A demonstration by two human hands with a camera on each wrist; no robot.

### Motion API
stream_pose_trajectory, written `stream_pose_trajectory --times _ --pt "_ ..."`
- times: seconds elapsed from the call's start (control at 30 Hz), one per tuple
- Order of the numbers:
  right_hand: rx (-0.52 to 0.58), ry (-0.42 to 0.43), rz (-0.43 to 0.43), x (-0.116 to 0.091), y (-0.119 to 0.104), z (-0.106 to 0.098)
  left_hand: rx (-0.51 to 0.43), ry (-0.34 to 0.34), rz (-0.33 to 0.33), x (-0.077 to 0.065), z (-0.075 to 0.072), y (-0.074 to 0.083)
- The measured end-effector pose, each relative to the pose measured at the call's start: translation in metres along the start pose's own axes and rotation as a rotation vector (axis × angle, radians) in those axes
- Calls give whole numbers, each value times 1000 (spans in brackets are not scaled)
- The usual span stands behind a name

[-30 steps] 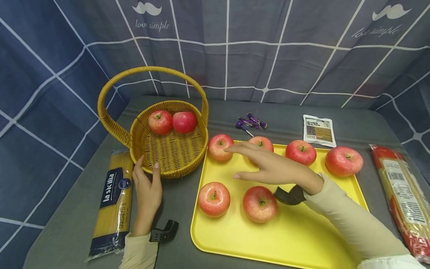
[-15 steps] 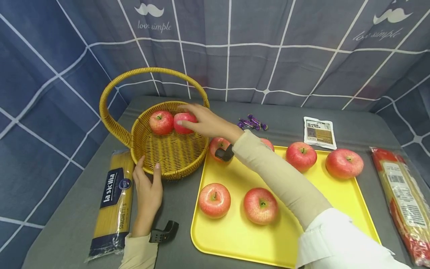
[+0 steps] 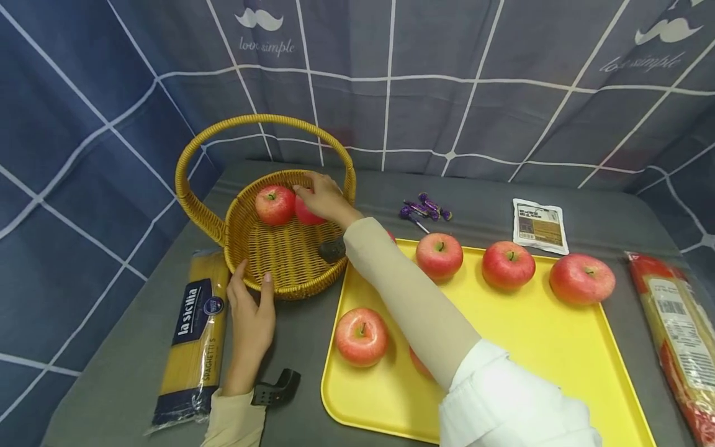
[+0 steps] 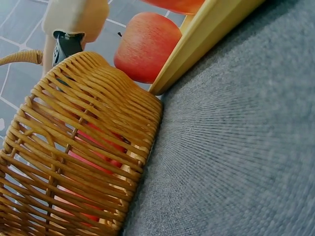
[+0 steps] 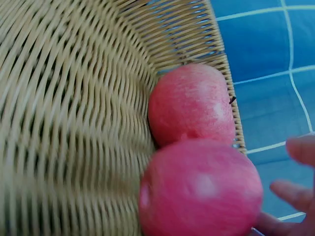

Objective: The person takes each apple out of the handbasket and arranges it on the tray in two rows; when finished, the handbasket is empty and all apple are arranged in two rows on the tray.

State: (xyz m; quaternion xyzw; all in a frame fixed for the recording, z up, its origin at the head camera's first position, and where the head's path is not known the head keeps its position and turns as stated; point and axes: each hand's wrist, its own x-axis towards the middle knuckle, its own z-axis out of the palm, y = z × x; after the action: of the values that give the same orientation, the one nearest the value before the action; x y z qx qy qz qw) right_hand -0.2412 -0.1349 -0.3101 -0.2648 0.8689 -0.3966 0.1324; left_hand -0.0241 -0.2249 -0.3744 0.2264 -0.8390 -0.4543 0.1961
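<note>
In the head view, my left hand [image 3: 251,323] is at the near rim of the wicker basket [image 3: 298,288], its fingers extended and touching or almost touching the weave. Two apples sit against the basket's far wall: a left apple [image 3: 275,205] and a right apple [image 3: 306,211]. My right hand [image 3: 325,197] is over the right apple and partly covers it. The right wrist view has this apple [image 5: 202,189] in front of the other apple [image 5: 192,103]. Spread fingers [image 5: 293,196] appear at its side, one close to its skin; contact cannot be told.
A yellow tray [image 3: 503,347] bears several apples, among them a front-left apple [image 3: 362,337]; the right sleeve crosses it. A spaghetti pack [image 3: 192,341] lies left, purple-wrapped candies [image 3: 427,206] and a white sachet [image 3: 539,226] behind, a red-ended noodle pack [image 3: 676,329] right.
My right hand has moved left from above the tray to the right apple in the basket. The left hand stays at the rim. The head view has shifted slightly.
</note>
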Motion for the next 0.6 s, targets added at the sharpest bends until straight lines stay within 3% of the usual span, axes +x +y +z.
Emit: stream_pose_trajectory --times 0.17,0.3,0.6 --pt "-27 36 -19 -1 6 2 4 -2 6 0 2 2" --pt "-63 10 -58 -3 9 3 12 -3 -3 -1 2 2" --pt "-81 -262 -29 -13 12 1 14 0 0 -1 1 0"
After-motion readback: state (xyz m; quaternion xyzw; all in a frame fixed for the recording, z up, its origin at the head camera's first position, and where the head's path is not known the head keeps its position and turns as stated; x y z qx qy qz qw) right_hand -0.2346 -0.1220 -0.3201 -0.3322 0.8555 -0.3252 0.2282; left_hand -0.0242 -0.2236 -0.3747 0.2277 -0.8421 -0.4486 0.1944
